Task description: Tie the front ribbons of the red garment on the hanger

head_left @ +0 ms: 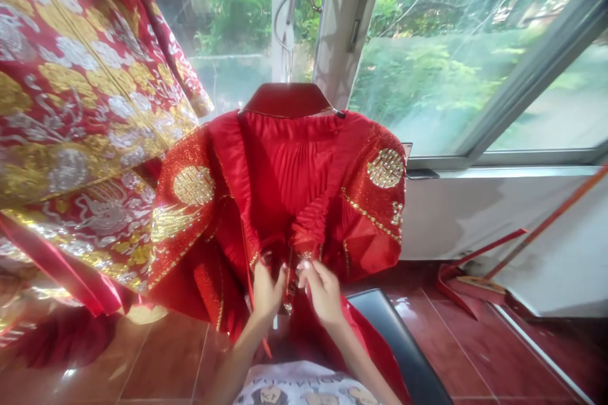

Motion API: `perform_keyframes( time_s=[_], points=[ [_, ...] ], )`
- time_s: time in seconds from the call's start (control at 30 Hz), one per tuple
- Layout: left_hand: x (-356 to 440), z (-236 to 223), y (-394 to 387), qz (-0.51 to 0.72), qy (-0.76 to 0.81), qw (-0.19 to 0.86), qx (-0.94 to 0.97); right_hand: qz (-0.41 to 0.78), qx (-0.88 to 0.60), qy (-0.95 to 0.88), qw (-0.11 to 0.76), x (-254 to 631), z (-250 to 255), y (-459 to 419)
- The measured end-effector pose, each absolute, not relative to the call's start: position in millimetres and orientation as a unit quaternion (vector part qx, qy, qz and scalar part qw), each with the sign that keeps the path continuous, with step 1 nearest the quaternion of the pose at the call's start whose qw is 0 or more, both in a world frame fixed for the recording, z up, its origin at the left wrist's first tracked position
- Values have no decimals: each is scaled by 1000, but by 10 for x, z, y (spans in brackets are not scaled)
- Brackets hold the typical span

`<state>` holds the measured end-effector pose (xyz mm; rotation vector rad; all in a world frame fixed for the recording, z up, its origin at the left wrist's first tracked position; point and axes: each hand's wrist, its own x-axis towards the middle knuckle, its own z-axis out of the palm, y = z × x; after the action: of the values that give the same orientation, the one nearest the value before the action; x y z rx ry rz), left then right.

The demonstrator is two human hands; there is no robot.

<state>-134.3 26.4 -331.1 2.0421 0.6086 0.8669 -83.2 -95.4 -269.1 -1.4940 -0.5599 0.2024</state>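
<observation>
A red garment [292, 164] with gold-embroidered, puffed shoulders hangs in front of me, its gathered front parted at the neck. A hanger's metal hook [289, 54] rises above the stiff red piece [287, 101] at its top. Lower down, my left hand [266, 288] pinches the front edge on the left. Close beside it, my right hand [320, 288] has its fingers closed on the edge opposite. Between the hands a narrow strip with gold trim shows; its fastening is too blurred to make out. Thin red cords hang near my left hand.
A red cloth with gold and silver embroidery [90, 76] hangs at the left. Behind the garment are windows [427, 76] with a dark flat object [422, 174] on the sill. A black seat [396, 335] stands at lower right; red ribbon [475, 291] lies by the wall.
</observation>
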Motion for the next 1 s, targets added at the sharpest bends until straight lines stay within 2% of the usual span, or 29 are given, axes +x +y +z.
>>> perform_keyframes(
  time_s=[0.1, 0.27, 0.43, 0.5, 0.63, 0.67, 0.7, 0.73, 0.9, 1.0],
  points=[
    [-1144, -3347, 311, 378, 228, 400, 803, 92, -669, -234, 700, -829, -2685, -954],
    [-786, -3208, 398, 359, 214, 481, 771, 95, -673, -249, 690, -812, -2637, -919],
    [-819, -3243, 408, 370, 222, 476, 766, 78, -697, -242, 671, -764, -2726, -902],
    [-908, -3312, 356, 370, 212, 476, 769, 70, -756, -257, 598, -702, -2757, -933],
    [-1107, -3474, 267, 367, 235, 479, 762, 88, -930, -235, 269, -559, -2778, -1041],
    [-1150, -3505, 262, 365, 241, 478, 762, 100, -942, -233, 221, -541, -2783, -1061],
    [-1189, -3528, 264, 361, 242, 479, 763, 111, -941, -242, 209, -537, -2792, -1071],
    [-1221, -3543, 272, 356, 239, 479, 766, 120, -931, -260, 225, -546, -2804, -1068],
    [-1303, -3555, 303, 324, 202, 486, 786, 116, -848, -307, 415, -697, -2895, -873],
    [-1336, -3561, 277, 312, 181, 489, 795, 101, -835, -275, 465, -754, -2942, -745]
  ],
)
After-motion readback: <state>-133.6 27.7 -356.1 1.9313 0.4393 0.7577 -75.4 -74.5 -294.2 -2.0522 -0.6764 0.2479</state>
